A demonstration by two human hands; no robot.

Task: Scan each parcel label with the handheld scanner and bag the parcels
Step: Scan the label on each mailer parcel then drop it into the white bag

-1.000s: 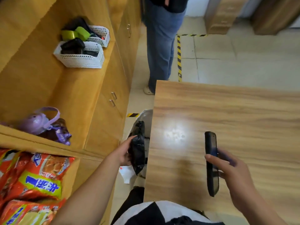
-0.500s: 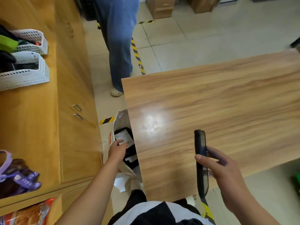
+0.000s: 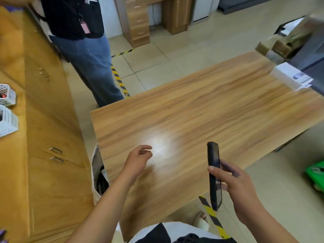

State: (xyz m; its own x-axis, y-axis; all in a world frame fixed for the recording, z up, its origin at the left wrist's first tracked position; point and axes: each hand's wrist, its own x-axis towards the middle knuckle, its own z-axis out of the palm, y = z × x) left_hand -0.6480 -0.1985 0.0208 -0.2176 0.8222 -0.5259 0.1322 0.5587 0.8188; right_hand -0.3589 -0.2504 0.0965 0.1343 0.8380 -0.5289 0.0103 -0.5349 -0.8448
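My right hand [image 3: 235, 183] grips the black handheld scanner [image 3: 213, 171] upright over the near edge of the wooden table [image 3: 201, 109]. My left hand [image 3: 138, 159] hovers over the table's near left part, fingers loosely curled, holding nothing. The pale bag [image 3: 98, 174] hangs open at the table's left edge with dark parcels inside. A white parcel box [image 3: 291, 78] with a label lies at the table's far right corner. Brown parcels [image 3: 273, 46] are stacked beyond it, blurred.
A person in jeans [image 3: 91, 67] stands at the table's far left corner beside the wooden cabinets [image 3: 49, 130]. White baskets [image 3: 7, 109] sit on the cabinet top. Yellow-black tape [image 3: 119, 79] runs on the tiled floor. A green object [image 3: 315, 172] lies right.
My left hand let go of the dark parcel in the bag and rose over the table, empty. The view swung right, bringing the white box into sight. The scanner stays in my right hand.
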